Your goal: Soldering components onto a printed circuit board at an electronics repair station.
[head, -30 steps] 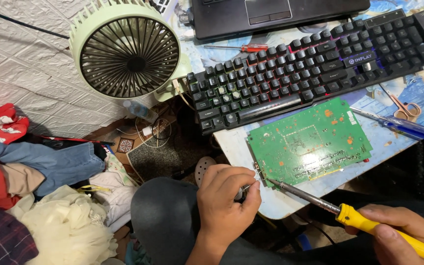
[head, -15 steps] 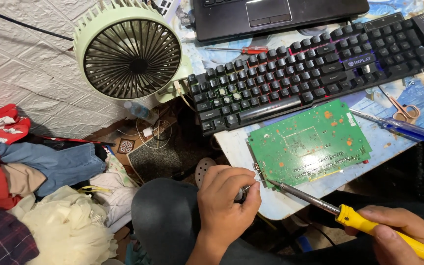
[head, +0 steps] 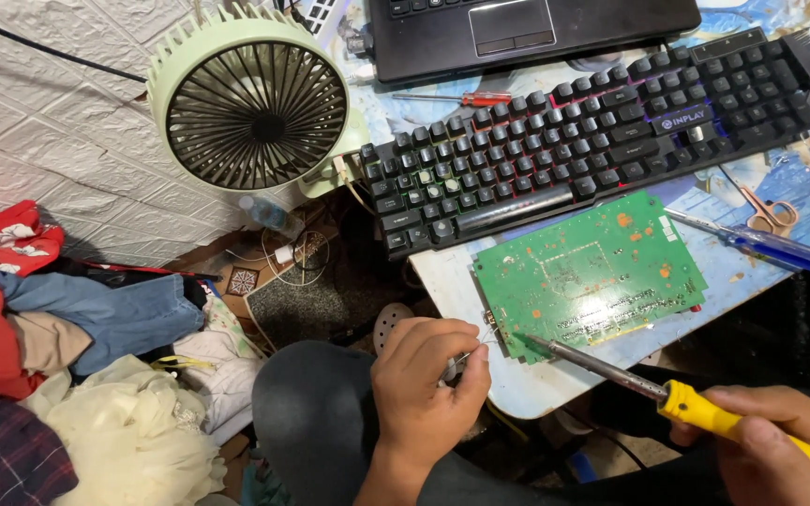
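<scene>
A green circuit board [head: 592,272] lies on the table's near edge, below a black keyboard [head: 583,141]. My right hand [head: 771,450] grips a yellow-handled soldering iron [head: 705,412]; its metal tip touches the board's lower left corner. My left hand [head: 428,379] is closed just left of that corner, pinching a thin wire-like piece [head: 466,358] toward the tip. What exactly the fingers hold is too small to tell.
A pale green fan [head: 255,103] stands left of the keyboard. A laptop [head: 527,28] sits behind it, with a red screwdriver [head: 466,97] between. A blue screwdriver [head: 761,245] and scissors [head: 766,211] lie right of the board. Clothes [head: 67,356] are piled at left.
Both hands and the iron stay at the board's corner; only the view has shifted slightly.
</scene>
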